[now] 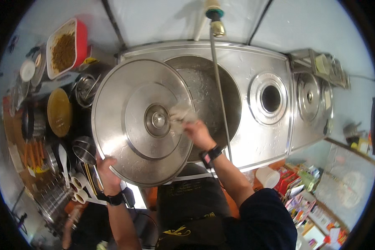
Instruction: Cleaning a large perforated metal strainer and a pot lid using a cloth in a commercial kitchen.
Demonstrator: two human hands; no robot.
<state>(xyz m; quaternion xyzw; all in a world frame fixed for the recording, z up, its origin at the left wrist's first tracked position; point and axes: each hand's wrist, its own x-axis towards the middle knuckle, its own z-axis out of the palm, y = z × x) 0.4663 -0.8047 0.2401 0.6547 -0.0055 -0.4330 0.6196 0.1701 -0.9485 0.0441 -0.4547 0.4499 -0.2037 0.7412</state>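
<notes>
A large round stainless steel lid (112, 93) is tilted over the left part of a wide metal pot (234, 103) set into the steel counter. My left hand (108, 175) grips the lid's rim at its lower left, thumb on the upper face. In my right hand (200, 134) is a pale cloth (182, 114), blurred, against the lid just right of its round knob (158, 119). Wet streaks mark the lid. The pot's left side is hidden under the lid; what shows of its inside looks wet.
A metal pipe (218, 81) crosses above the pot. Right of it is a ringed round opening (271, 98). On the left stand a red-and-white tub of brown paste (64, 51), a yellowish round container (59, 112) and a strainer (85, 150). Another person's arm (69, 226) shows at lower left.
</notes>
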